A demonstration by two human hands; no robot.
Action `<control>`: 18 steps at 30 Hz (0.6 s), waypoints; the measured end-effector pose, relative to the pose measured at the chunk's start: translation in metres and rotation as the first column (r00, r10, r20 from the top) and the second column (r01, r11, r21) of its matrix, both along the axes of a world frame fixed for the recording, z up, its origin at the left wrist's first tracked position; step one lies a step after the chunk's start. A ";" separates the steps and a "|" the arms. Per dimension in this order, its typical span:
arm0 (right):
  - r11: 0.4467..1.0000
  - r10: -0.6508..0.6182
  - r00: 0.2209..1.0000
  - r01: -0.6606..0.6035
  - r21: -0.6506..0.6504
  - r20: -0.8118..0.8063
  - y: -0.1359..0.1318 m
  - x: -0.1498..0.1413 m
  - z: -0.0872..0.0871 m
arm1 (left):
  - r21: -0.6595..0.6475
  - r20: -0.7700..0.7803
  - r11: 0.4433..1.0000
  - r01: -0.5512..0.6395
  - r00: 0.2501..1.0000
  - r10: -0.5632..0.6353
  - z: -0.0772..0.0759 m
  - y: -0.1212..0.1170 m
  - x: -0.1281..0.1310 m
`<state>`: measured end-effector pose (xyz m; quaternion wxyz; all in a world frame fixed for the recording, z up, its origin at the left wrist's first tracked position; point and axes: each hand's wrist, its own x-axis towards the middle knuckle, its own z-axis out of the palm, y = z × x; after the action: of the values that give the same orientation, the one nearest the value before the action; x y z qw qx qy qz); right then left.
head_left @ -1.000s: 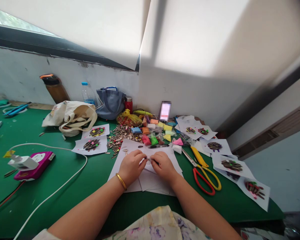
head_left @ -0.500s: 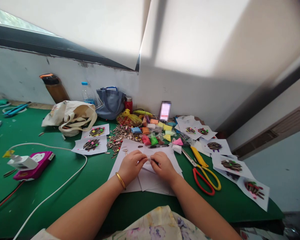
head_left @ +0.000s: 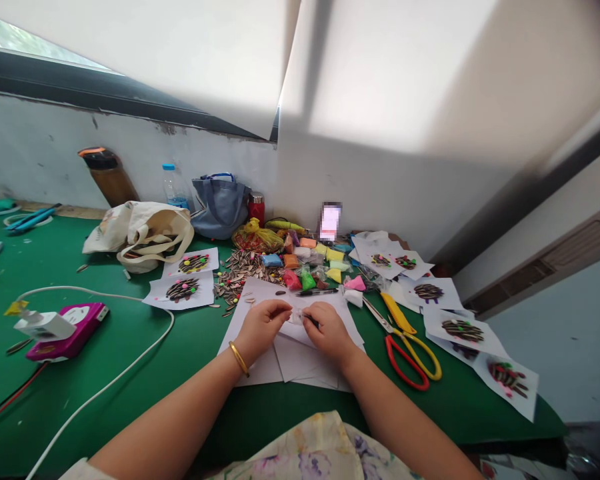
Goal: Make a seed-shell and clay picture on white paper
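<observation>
In the head view my left hand (head_left: 266, 328), with a gold bangle at the wrist, is closed in a pinch above the white paper sheets (head_left: 260, 370). Facing it, my right hand (head_left: 327, 331) is closed around a small clear plastic bag (head_left: 296, 316) with something dark in it. My left fingertips are at the other edge of this bag. Just beyond my hands, a black pen (head_left: 317, 292) and a few sunflower seeds (head_left: 280, 293) lie on the paper. Packets of coloured clay (head_left: 307, 280) and a heap of sunflower seeds (head_left: 245, 267) are behind.
Scissors (head_left: 405, 340) and a yellow utility knife (head_left: 398, 313) lie to the right. Seed pictures on paper (head_left: 507, 380) line the right edge, with more (head_left: 183, 290) at left. A white cable (head_left: 130, 367) crosses the green table. Bags, bottles and a phone (head_left: 330, 223) stand by the wall.
My left fingertips have shifted slightly left, widening the gap between my hands. More of the plastic bag shows now. My right hand has hardly moved.
</observation>
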<state>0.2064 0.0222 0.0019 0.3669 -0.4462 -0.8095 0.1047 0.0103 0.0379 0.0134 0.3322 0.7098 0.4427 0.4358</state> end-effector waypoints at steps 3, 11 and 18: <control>1.000 -0.025 1.000 0.025 0.004 -0.005 0.001 0.003 0.000 | -0.085 0.138 0.996 0.013 0.990 -0.001 -0.002 0.002 0.000; 1.000 -0.018 1.000 0.018 0.001 0.000 0.000 0.000 0.002 | -0.100 0.061 0.995 0.009 0.998 -0.003 0.006 0.000 -0.003; 0.995 -0.095 0.995 0.095 0.014 -0.009 0.003 0.005 -0.001 | -0.200 0.290 0.974 0.103 0.956 -0.042 -0.001 0.004 0.000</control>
<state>0.2117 0.0250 0.0009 0.3780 -0.4810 -0.7867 0.0830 0.0098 0.0414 0.0119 0.4822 0.6160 0.4081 0.4707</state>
